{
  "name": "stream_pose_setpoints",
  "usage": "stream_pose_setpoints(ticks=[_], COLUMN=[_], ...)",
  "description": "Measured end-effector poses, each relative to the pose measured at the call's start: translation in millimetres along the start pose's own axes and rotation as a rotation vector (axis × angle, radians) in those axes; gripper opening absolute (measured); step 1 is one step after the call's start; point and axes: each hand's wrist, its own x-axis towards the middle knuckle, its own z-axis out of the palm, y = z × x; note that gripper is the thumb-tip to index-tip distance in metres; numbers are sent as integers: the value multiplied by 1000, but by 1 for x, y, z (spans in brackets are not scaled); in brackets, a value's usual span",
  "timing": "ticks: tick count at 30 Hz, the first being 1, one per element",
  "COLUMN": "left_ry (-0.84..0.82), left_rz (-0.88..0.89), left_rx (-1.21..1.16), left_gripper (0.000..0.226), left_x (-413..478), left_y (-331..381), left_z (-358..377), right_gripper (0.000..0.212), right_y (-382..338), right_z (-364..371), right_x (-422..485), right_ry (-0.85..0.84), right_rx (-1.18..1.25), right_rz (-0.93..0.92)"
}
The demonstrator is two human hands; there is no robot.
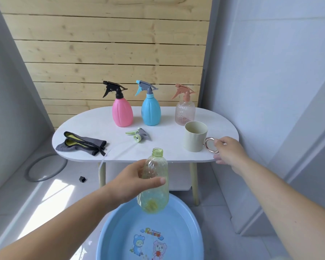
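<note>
My left hand (133, 182) grips a clear yellow-green bottle (154, 196) with its neck open, upright above a blue basin (192, 228) on the floor. Its green and grey spray head (139, 135) lies on the white oval table (94, 124), with its thin tube trailing toward the front edge. My right hand (228, 150) is at the metal ring handle of a pale cream mug (194, 140) near the table's right front edge, fingertips touching the ring.
Pink (122, 114), blue (150, 111) and clear peach (184, 112) spray bottles stand in a row at the back of the table. A grey cloth (83, 144) lies at the left. A grey ring (45, 167) and a small black piece (82, 179) lie on the floor.
</note>
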Motion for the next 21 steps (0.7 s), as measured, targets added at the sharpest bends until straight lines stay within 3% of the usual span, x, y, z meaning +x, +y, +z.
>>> stream_pose_setpoints(ticks=[7, 11, 16, 21], left_ry=[64, 92, 169, 208], left_rz=[2, 3, 10, -108], left_rx=[4, -4, 32, 9], left_gripper=[64, 60, 59, 65], left_x=[-12, -25, -42, -52], left_y=[-9, -20, -54, -122], left_z=[-6, -18, -24, -11], right_gripper=[24, 29, 32, 30], right_y=[-10, -14, 14, 75], right_z=[-1, 0, 30, 80], right_x=[-31, -69, -99, -99], right_ry=[-196, -450, -643, -703], right_rx=[216, 308, 166, -141], right_rz=[-84, -66, 39, 170])
